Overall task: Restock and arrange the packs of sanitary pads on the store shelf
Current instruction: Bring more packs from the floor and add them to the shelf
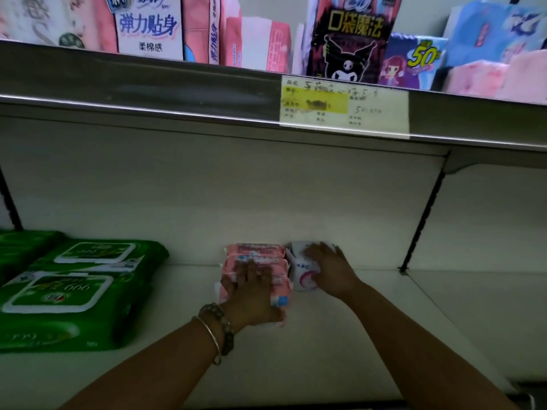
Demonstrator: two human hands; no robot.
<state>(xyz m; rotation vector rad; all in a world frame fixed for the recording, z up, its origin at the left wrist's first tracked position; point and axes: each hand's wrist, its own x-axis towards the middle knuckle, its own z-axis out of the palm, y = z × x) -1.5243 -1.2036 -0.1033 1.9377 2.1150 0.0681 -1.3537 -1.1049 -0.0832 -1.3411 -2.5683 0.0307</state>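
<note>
Starting at the left, green packs (pixel 74 291) lie flat on the lower shelf (pixel 370 335), well apart from the work. In the middle a row of pink packs (pixel 254 255) runs front to back, each pack's long side lying across the shelf. Our left hand (pixel 251 294) rests on top of the row, fingers spread and fairly straight, pressing rather than clasping. Just to the right, touching the row, sits the white pack (pixel 302 275). Our right hand (pixel 328 267) covers its top and right side with spread fingers, so it is the nearer hand for squaring that pack against the pink row. Both palms hide the surfaces under them. Blur smears the print, and we cannot count the pink packs surely.
</note>
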